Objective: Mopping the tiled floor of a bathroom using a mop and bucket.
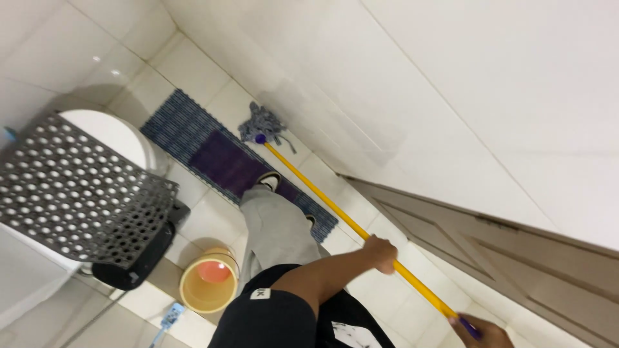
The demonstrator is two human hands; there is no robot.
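You are gripping a yellow mop handle [335, 207] with both hands — your left hand [380, 253] is wrapping its fingers around mid-shaft, your right hand [485, 332] is closing on the purple top end, giving you leverage. The grey mop head [262, 124] is pressing the white tiled floor [200, 61] just beyond the blue-purple mat [213, 151] you are standing on — a yellow bucket [206, 283] is waiting behind that mat

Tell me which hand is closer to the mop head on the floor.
The left hand. It grips the yellow handle about midway along, while the right hand holds the far top end, farthest from the mop head.
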